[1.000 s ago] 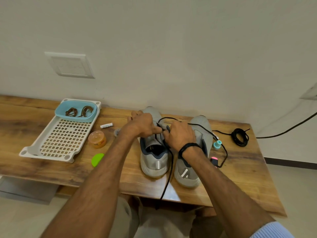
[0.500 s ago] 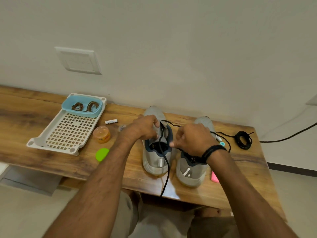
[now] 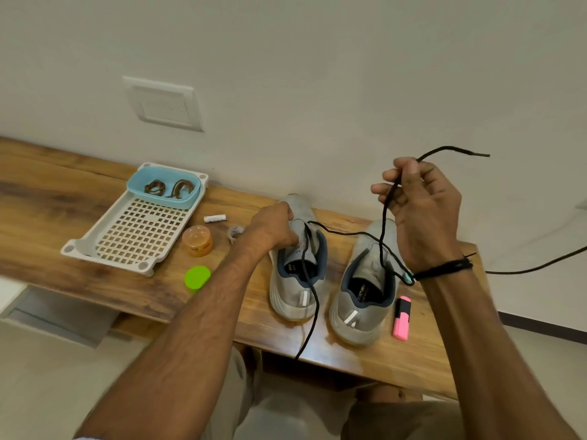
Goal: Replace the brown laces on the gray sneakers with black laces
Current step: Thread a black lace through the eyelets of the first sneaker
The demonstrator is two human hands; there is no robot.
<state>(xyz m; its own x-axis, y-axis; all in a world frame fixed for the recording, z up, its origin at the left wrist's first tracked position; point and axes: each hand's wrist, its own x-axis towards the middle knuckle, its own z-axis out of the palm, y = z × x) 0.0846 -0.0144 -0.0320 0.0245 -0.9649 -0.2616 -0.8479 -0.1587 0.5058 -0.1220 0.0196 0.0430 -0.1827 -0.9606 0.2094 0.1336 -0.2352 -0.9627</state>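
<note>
While printing shows on both dark insoles, none of it can be read, and the label on the orange jar (image 3: 197, 241) is also too small to make out; a person's left hand (image 3: 273, 227) curls over the front of a gray sneaker (image 3: 295, 293), fingers bent across the toe side and thumb against the tongue, gripping the upper; the right hand (image 3: 419, 211), with a black wristband (image 3: 444, 268) at the wrist, is held high above the other sneaker (image 3: 359, 312), thumb and bent fingers pinching a black lace (image 3: 385, 208) whose free tip arcs out to the right; from that pinch the lace drops across the other sneaker, runs over to the eyelets of the gripped one, and a second length trails over its heel and off the front edge of the wooden table (image 3: 47, 201); both sneakers stand side by side, heels toward the camera; brown laces (image 3: 168, 187) lie coiled in a blue tub (image 3: 187, 201) at the far end of a white slotted tray (image 3: 73, 249); a green lid (image 3: 197, 277) lies near the jar; a pink highlighter (image 3: 401, 317) lies just beside the other sneaker.
</note>
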